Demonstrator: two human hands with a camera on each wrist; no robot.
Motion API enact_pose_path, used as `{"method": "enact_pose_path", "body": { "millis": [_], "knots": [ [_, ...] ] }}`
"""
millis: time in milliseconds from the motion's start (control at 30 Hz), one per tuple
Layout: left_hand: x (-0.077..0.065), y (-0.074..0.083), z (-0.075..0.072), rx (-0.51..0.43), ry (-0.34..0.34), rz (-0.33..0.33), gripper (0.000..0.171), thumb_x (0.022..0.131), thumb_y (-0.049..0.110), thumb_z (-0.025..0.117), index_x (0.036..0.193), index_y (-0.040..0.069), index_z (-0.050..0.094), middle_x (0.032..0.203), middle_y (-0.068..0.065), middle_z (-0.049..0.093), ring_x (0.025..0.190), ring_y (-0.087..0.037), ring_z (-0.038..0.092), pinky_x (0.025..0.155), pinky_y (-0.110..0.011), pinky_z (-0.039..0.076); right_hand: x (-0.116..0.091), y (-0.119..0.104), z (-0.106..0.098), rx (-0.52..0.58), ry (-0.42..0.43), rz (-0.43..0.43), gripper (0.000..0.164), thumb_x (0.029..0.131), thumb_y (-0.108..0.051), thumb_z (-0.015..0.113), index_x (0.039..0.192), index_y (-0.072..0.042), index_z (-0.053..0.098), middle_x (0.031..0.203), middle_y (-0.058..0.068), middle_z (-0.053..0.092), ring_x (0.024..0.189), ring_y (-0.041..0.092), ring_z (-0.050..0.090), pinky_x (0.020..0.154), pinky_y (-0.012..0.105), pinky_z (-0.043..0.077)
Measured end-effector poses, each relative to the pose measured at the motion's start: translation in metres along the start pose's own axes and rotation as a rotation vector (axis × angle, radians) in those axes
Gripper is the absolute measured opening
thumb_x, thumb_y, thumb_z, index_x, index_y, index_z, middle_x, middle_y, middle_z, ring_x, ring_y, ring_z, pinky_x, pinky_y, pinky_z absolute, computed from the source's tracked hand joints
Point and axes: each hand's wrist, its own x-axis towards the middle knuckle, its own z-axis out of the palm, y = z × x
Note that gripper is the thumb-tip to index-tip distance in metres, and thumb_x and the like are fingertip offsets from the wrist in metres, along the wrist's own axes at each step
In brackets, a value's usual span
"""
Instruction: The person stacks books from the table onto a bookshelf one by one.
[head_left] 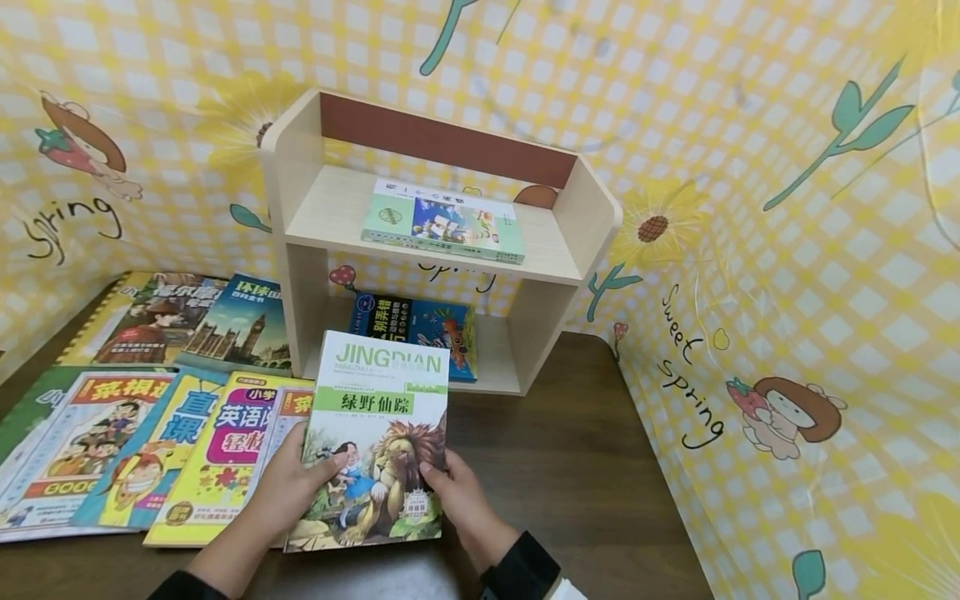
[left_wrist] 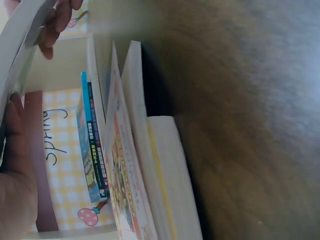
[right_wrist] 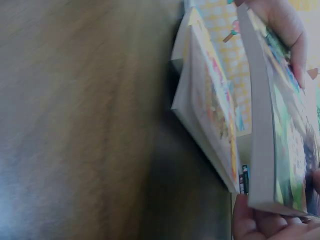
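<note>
A paperback storybook (head_left: 375,450) with a lion and a girl in blue on its cover is held up between both hands, face up. My left hand (head_left: 300,479) grips its left edge, thumb lying on the cover. On the opposite edge, my right hand (head_left: 468,504) pinches it, thumb on top. The right wrist view shows the book's thick page edge (right_wrist: 261,125) and right-hand fingers (right_wrist: 265,225) curled beneath it. From the left wrist, the book (left_wrist: 17,55) appears raised over the other books, seen nearly edge-on.
A wooden two-tier shelf (head_left: 551,325) stands against the patterned cloth. Green books (head_left: 450,221) lie on its upper tier, blue books (head_left: 442,333) on the lower. Several books, among them a yellow English book (head_left: 202,492) and a blue encyclopedia (head_left: 243,325), overlap on the dark table (head_left: 585,483) at left.
</note>
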Motion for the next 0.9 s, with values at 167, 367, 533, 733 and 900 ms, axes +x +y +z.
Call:
{"method": "enact_pose_path", "body": {
  "millis": [167,367,533,733,900],
  "knots": [
    [0.005,0.004,0.003,-0.052,0.018,0.014,0.065,0.097,0.020,0.060,0.148,0.006,0.022,0.141,-0.023,0.045,0.107,-0.028,0.063,0.086,-0.029,0.053,0.005,-0.010,-0.005,0.143,-0.038,-0.033,0.051,0.099,-0.019,0.055,0.144,0.000,0.040,0.132,0.017,0.056,0.108,0.019,0.058,0.089,0.030,0.047],
    [0.009,0.004,0.008,-0.088,0.024,-0.008,0.066,0.096,0.023,0.061,0.148,0.009,0.023,0.141,-0.022,0.046,0.109,-0.030,0.062,0.085,-0.029,0.053,0.014,-0.023,-0.013,0.169,-0.054,-0.022,0.051,0.099,-0.016,0.053,0.145,0.000,0.039,0.120,0.016,0.063,0.093,0.016,0.062,0.078,0.026,0.050],
    [0.015,0.006,0.005,-0.088,-0.002,-0.073,0.079,0.089,0.025,0.071,0.148,0.006,0.022,0.137,-0.025,0.048,0.111,-0.033,0.060,0.083,-0.029,0.054,0.030,-0.036,-0.029,0.082,-0.087,0.016,0.049,0.100,-0.020,0.052,0.145,-0.004,0.041,0.097,0.006,0.067,0.076,0.012,0.062,0.066,0.027,0.052],
    [0.029,0.014,-0.018,-0.208,-0.035,-0.057,0.098,0.085,0.011,0.073,0.154,0.005,0.002,0.147,-0.028,0.031,0.120,-0.030,0.054,0.086,-0.027,0.053,0.046,-0.046,-0.059,-0.031,-0.226,0.051,0.047,0.102,-0.020,0.049,0.145,-0.002,0.042,0.096,0.004,0.065,0.079,0.012,0.062,0.068,0.026,0.052],
    [0.041,0.017,-0.044,-0.271,-0.118,-0.003,0.101,0.086,0.005,0.070,0.155,0.012,-0.004,0.145,-0.026,0.033,0.102,-0.008,0.062,0.084,-0.028,0.054,0.051,-0.049,-0.077,-0.126,-0.338,0.024,0.048,0.102,-0.021,0.048,0.145,0.000,0.039,0.120,0.012,0.063,0.094,0.012,0.060,0.080,0.026,0.049]
  ]
}}
